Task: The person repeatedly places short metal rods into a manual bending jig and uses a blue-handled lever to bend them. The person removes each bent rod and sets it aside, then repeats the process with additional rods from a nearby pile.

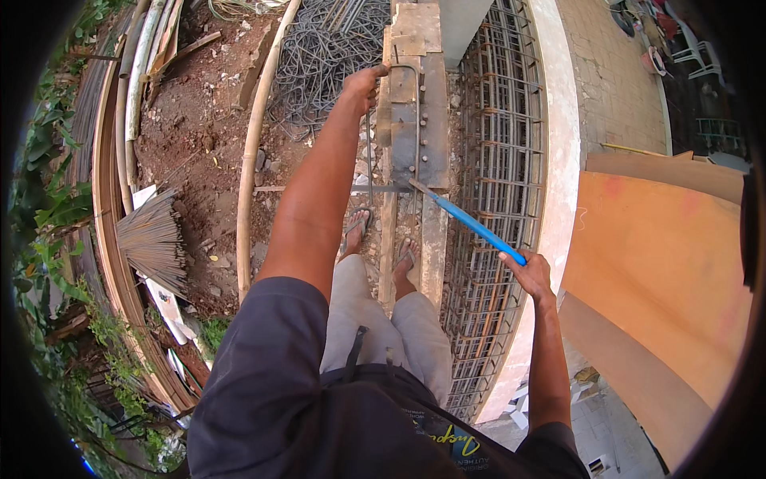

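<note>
My left hand [366,88] is closed around a thin steel rod at the far left side of a wooden bending bench [432,104]. The bent rod [417,120] turns a corner near that hand and runs back toward me along several metal pegs on the bench's dark plate. My right hand [530,273] grips the near end of a rebar bending bar with a blue handle [479,227]. The bar slants up and left, its bare metal head meeting the near end of the plate, by the rod. Just how the head engages the rod is too small to tell.
Long rebar cages [499,160] lie right of the bench, beside a pale low wall [562,120]. Bent stirrups are heaped [327,64] at the far left. A bundle of cut rods [155,239] and a bamboo pole [254,152] lie left. Orange boards [662,263] stand right.
</note>
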A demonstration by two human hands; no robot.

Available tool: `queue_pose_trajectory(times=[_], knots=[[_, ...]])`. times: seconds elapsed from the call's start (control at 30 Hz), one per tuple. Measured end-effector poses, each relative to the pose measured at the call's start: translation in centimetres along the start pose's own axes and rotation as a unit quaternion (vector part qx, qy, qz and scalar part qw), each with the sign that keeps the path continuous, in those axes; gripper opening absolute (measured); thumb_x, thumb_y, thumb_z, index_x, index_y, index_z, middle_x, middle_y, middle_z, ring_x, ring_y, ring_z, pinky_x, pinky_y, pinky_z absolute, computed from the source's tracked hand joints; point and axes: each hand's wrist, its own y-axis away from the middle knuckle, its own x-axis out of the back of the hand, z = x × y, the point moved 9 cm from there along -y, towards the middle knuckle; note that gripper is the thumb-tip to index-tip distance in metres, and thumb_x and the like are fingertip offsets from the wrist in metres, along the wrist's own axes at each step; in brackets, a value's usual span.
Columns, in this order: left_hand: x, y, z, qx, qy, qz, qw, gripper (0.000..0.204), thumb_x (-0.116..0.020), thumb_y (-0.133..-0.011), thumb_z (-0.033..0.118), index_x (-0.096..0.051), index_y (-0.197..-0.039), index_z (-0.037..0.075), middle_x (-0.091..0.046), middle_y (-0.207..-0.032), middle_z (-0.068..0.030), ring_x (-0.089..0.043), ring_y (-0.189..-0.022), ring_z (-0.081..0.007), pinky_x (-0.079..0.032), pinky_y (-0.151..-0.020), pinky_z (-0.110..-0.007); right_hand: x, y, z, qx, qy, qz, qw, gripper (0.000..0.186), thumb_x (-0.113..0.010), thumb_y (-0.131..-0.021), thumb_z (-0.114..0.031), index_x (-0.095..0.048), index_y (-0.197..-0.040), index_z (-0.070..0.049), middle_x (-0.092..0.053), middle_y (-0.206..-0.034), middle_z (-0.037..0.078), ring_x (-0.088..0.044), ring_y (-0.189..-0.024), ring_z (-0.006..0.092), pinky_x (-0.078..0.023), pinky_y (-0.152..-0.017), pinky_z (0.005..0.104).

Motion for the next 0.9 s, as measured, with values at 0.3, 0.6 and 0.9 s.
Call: queue_pose_trajectory(times=[0.3, 0.6, 0.9], knots=[[-0.7, -1.8, 0.0, -0.088, 0.005, -0.022, 0.996, 0.035, -0.086, -0.096, 0.041, -0.068, -0.088, 0.012, -0.039, -0.061, 0.0096, -0.028, -0.046, -0.0065, -0.022, -0.044, -0.028, -0.1, 1.9, -0.8, -0.049, -0.02, 0.073, 0.996, 0.057, -0.076, -0.087, -0.07, -0.085, -0.109, -0.018, -0.078, -0.084, 0.013, -0.076, -0.086, 0.035, -0.058, -0.081, 0.0478], [-0.6, -2.5, -0.3, -0.158, 0.037, -0.012, 0.987, 0.044, -0.092, -0.088, 0.036, -0.062, -0.084, 0.005, -0.047, -0.064, 0.0034, -0.034, -0.047, -0.0092, -0.025, -0.043, -0.031, -15.9, 8.6, -4.6, -0.189, -0.216, 0.192, 0.938, 0.059, -0.083, -0.085, -0.064, -0.076, -0.08, -0.006, -0.069, -0.068, 0.016, -0.067, -0.066, 0.0364, -0.052, -0.068, 0.0486], [-0.5, -2.3, 0.3, -0.147, 0.0, 0.054, 0.988, 0.044, -0.094, -0.086, 0.036, -0.067, -0.091, 0.002, -0.048, -0.067, 0.0013, -0.04, -0.054, -0.0133, -0.032, -0.049, -0.035, -20.1, 14.7, -9.9, -0.266, -0.223, 0.184, 0.92, 0.064, -0.077, -0.09, -0.069, -0.083, -0.093, -0.005, -0.072, -0.07, 0.017, -0.071, -0.068, 0.0363, -0.054, -0.071, 0.0487]])
